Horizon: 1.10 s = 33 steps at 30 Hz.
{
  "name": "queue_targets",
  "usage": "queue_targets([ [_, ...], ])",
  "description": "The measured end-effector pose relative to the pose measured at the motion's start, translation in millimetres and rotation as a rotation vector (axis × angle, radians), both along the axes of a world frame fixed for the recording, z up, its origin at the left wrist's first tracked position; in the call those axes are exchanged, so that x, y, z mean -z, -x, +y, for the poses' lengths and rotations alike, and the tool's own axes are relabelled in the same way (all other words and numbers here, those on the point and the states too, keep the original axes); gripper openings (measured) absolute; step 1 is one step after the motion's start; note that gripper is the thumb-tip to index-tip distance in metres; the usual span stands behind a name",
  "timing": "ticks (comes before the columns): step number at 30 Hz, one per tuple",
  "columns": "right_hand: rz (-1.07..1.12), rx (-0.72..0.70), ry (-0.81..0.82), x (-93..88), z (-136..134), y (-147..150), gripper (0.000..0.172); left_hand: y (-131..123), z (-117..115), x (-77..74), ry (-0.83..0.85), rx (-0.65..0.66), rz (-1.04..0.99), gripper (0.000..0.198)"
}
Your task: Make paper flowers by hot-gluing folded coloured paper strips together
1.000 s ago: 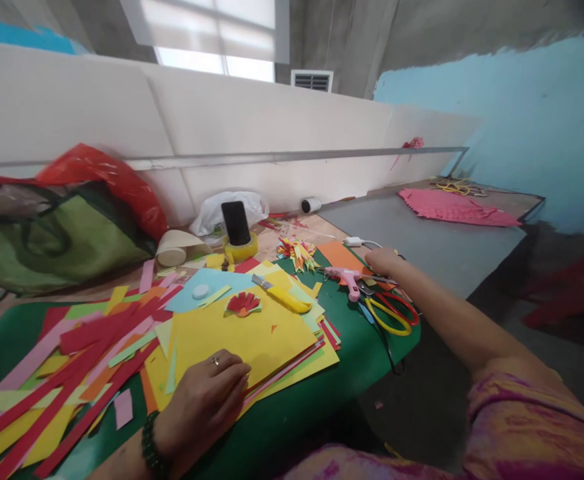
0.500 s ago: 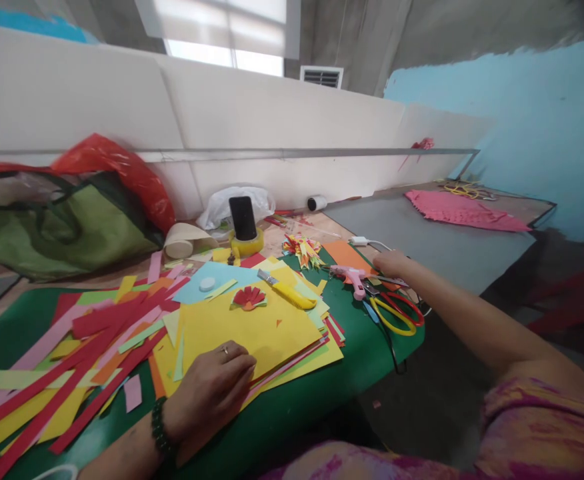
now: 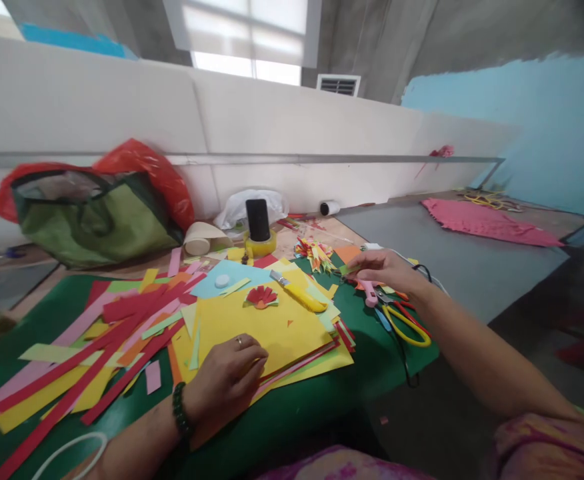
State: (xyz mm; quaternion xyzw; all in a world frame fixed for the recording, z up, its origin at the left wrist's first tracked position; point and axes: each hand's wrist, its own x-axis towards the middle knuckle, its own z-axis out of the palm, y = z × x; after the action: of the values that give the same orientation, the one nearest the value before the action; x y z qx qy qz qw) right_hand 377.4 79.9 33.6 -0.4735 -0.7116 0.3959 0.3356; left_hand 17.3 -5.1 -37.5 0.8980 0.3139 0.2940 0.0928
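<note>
My left hand [image 3: 231,370], fingers curled in, rests on the front edge of a stack of yellow paper [image 3: 252,327]; nothing shows in it. Between the fingertips of my right hand [image 3: 387,270] is a small green piece of paper [image 3: 351,268]. Just below that hand lies a pink glue gun [image 3: 369,293], partly covered by it. Scissors with yellow and red handles [image 3: 408,328] are beside the glue gun. A small red paper flower [image 3: 262,297] and a yellow utility knife [image 3: 299,293] lie on the yellow stack.
Many coloured paper strips [image 3: 137,320] spread over the green mat [image 3: 312,400] at left. Behind stand a phone [image 3: 258,220] on a tape roll [image 3: 261,248], a green bag [image 3: 107,220] and a bundle of cut paper [image 3: 315,255]. Pink cloth [image 3: 492,223] lies on the grey table.
My right hand has moved left over the glue gun, and a small green piece of paper now shows at its fingertips. My left hand stays on the stack. The view has shifted slightly left.
</note>
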Motion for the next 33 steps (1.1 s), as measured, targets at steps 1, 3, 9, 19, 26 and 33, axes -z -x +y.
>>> queue_targets([
  [1, 0.094, -0.021, 0.004, 1.2, -4, 16, 0.054, 1, 1, 0.8, 0.027, -0.021, -0.028, 0.026],
  [3, 0.171, -0.051, -0.020, 3.5, -9, 47, 0.050, 2, 2, 1.5, 0.090, -0.066, -0.091, 0.025],
  [9, 0.132, -0.281, -0.167, 13.7, -10, 127, 0.026, 5, 6, -3.4, 0.404, -0.275, -0.381, 0.022],
  [19, 0.183, -0.385, -0.051, 61.1, -16, 186, 0.028, 15, 19, -3.5, 0.736, -0.266, -0.671, 0.038],
  [26, 0.292, -0.325, 0.156, 68.3, -11, 184, 0.037, 15, 21, -7.3, 0.904, -0.287, -0.731, 0.042],
  [33, 0.261, -0.296, 0.122, 70.5, -18, 186, 0.036, 11, 18, -8.0, 1.001, -0.282, -0.646, 0.042],
])
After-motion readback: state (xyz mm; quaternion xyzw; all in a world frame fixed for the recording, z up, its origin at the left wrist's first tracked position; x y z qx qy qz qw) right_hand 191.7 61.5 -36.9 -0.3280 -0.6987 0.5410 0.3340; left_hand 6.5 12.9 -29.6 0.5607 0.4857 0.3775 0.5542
